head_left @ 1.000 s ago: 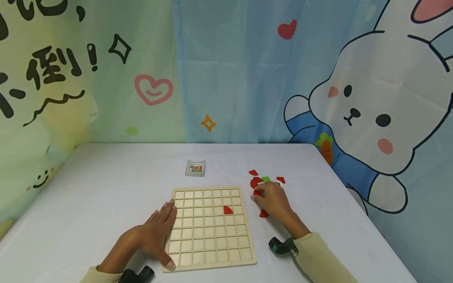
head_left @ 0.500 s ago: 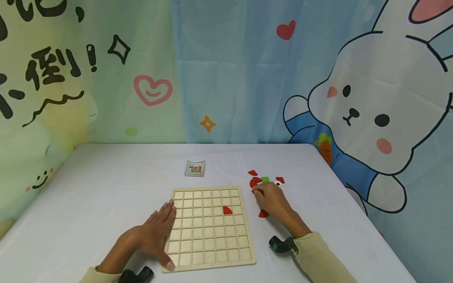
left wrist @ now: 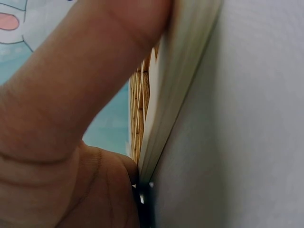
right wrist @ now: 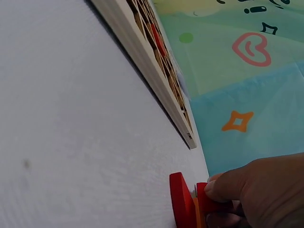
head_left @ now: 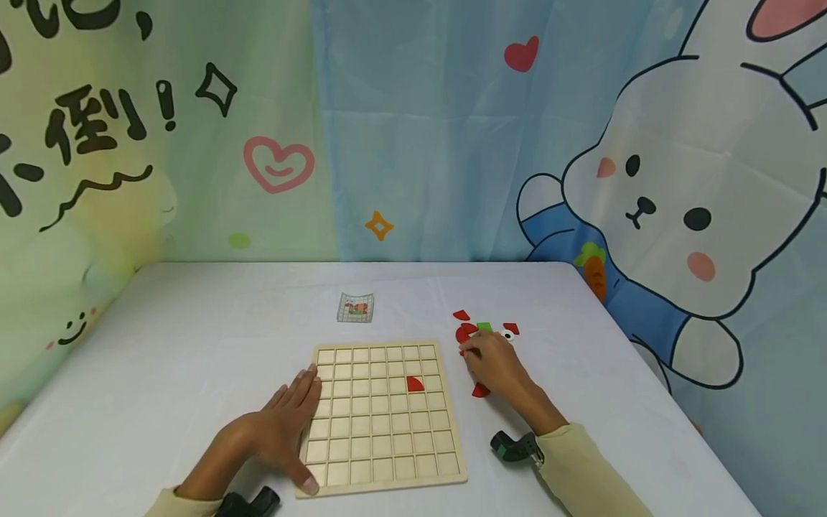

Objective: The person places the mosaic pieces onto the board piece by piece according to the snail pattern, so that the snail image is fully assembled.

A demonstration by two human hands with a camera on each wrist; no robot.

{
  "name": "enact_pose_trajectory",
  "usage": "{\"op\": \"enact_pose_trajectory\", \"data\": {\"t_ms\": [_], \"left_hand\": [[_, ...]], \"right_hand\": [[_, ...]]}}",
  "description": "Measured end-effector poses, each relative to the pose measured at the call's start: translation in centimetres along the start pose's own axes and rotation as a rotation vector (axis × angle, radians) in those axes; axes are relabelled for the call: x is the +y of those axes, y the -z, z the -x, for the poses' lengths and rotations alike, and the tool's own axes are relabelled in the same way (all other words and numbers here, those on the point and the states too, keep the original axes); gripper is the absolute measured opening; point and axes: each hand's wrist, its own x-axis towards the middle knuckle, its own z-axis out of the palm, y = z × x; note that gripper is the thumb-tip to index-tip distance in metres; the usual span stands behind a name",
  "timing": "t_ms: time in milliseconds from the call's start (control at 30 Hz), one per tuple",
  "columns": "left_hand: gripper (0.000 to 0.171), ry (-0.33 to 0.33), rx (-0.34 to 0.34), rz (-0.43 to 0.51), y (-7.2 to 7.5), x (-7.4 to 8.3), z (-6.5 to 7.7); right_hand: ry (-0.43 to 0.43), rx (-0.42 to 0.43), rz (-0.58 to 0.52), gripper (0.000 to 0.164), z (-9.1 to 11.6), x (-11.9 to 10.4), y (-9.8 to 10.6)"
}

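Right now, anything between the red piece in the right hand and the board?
Nothing visible: only white cloth lies between the red piece, pinched by the right hand, and the board. Close beside it is a second red piece.

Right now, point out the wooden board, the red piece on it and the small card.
Wooden board (head_left: 382, 424), head view: bare square near the middle.
Red piece (head_left: 414, 385), head view: middle of its top.
Small card (head_left: 355, 309), head view: middle of its printed side.
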Motion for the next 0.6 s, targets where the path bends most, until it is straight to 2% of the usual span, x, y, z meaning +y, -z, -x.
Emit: {"op": "enact_pose_trajectory", "data": {"t_ms": [133, 233, 367, 500, 600], "left_hand": [[0.158, -0.014, 0.000, 0.019, 0.05, -0.03, 0.13], [0.157, -0.030, -0.009, 0.023, 0.14, -0.03, 0.21], [0.157, -0.031, -0.016, 0.017, 0.20, -0.01, 0.18], [0.157, -0.019, -0.018, 0.011, 0.15, -0.08, 0.08], [0.158, -0.018, -0.018, 0.017, 0.15, -0.08, 0.07]], "right_hand": [[-0.015, -0.007, 0.008, 0.009, 0.01, -0.05, -0.03], [-0.020, -0.031, 0.005, 0.013, 0.03, -0.01, 0.08], [0.023, -0.056, 0.003, 0.019, 0.07, 0.12, 0.15], [0.065, -0.034, 0.016, 0.020, 0.06, 0.13, 0.08], [0.040, -0.025, 0.013, 0.019, 0.06, -0.04, 0.09]]}}
